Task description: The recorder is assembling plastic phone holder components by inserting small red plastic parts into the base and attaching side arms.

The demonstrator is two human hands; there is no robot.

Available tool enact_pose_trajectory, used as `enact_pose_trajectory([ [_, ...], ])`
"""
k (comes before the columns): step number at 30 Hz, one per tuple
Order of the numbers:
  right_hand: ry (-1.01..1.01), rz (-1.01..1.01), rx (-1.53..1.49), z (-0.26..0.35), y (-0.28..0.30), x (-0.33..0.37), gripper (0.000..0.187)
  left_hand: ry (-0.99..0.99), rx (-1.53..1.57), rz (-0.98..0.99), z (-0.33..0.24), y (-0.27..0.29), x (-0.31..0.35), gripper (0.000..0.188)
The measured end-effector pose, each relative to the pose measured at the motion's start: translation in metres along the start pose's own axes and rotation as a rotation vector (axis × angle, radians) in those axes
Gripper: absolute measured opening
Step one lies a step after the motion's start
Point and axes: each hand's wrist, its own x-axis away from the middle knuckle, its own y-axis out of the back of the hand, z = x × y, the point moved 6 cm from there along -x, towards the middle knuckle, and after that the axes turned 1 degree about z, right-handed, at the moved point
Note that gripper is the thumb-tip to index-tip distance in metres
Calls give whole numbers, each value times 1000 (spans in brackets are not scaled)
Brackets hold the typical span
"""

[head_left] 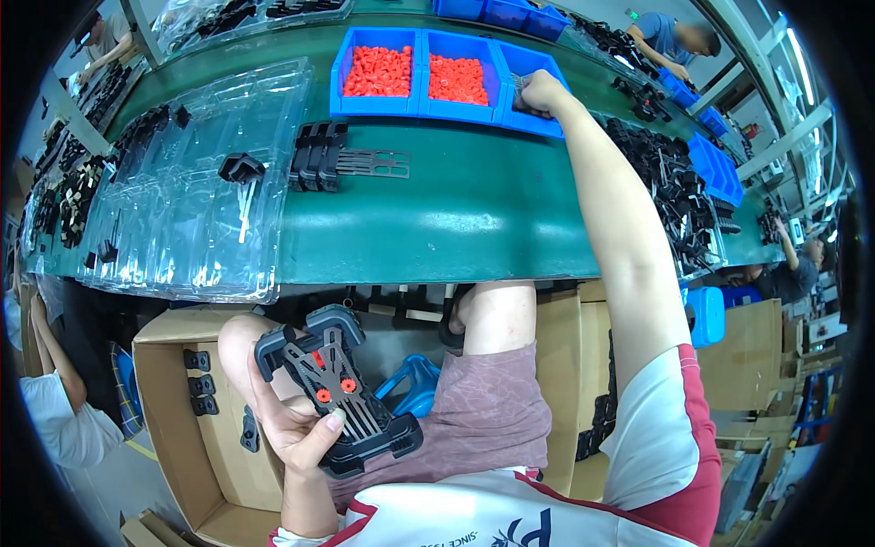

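My left hand (pixel 301 434) is wrapped around a black phone holder (pixel 342 401) above my lap, its thumb pressed on the slotted face. The holder has padded corner claws, two small red gears (pixel 335 390) and a red strip in its open middle. Far forward, my right hand (pixel 544 91) reaches into the rightmost blue bin (pixel 531 123), its fingers curled down among dark and metallic small parts. What those fingers grip is hidden. Two neighbouring blue bins hold small red parts (pixel 378 73), the nearer match in colour to the gears.
On the green bench (pixel 437 219) lie black brackets with slotted metal plates (pixel 374 163). Clear plastic trays (pixel 196 210) cover the left side, and black parts (pixel 670 182) pile up on the right. An open cardboard box (pixel 173 438) stands beside my left leg. Co-workers sit around the benches.
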Motion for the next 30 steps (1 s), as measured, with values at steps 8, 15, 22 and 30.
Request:
enact_pose_trajectory([
  [8, 63, -72, -191, -5, 25, -4, 18, 39, -11, 37, 5, 3, 3, 99],
  [15, -31, -46, -614, -23, 36, 19, 15, 61, 0, 71, 8, 2, 8, 99],
  [22, -42, -114, -763, -19, 39, 41, 13, 68, 18, 56, 7, 1, 13, 99],
  [30, -29, -129, -846, -31, 37, 34, 16, 97, 26, 31, 10, 4, 13, 98],
])
